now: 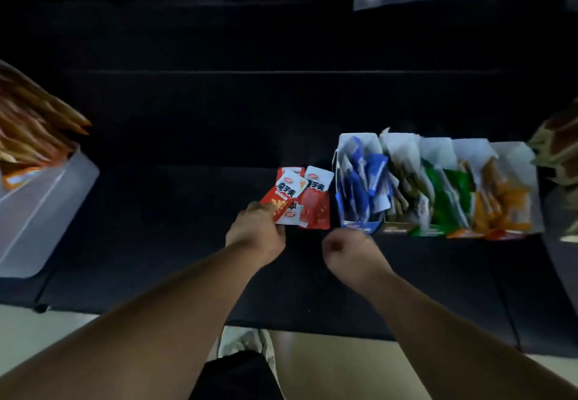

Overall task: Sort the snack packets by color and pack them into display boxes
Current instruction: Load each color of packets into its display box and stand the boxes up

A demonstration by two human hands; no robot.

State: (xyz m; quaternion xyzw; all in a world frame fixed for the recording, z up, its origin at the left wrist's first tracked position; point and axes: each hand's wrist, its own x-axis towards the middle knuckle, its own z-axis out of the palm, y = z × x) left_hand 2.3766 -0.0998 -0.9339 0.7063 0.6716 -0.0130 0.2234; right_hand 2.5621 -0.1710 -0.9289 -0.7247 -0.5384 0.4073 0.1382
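Left hand (pixel 258 232) pinching a red snack packet (pixel 283 194) on top of a small red pile on the dark table (pixel 156 212). Right hand (pixel 352 251) clenched, holding nothing, near the blue display box (pixel 359 180). Green packets (pixel 450 193) and orange packets (pixel 500 202) in boxes further right.

Single head-worn wide-angle view, looked forward and steeply down from above, close over the dark table (pixel 156 212), both forearms entered from the bottom edge, frame edges bent by the lens
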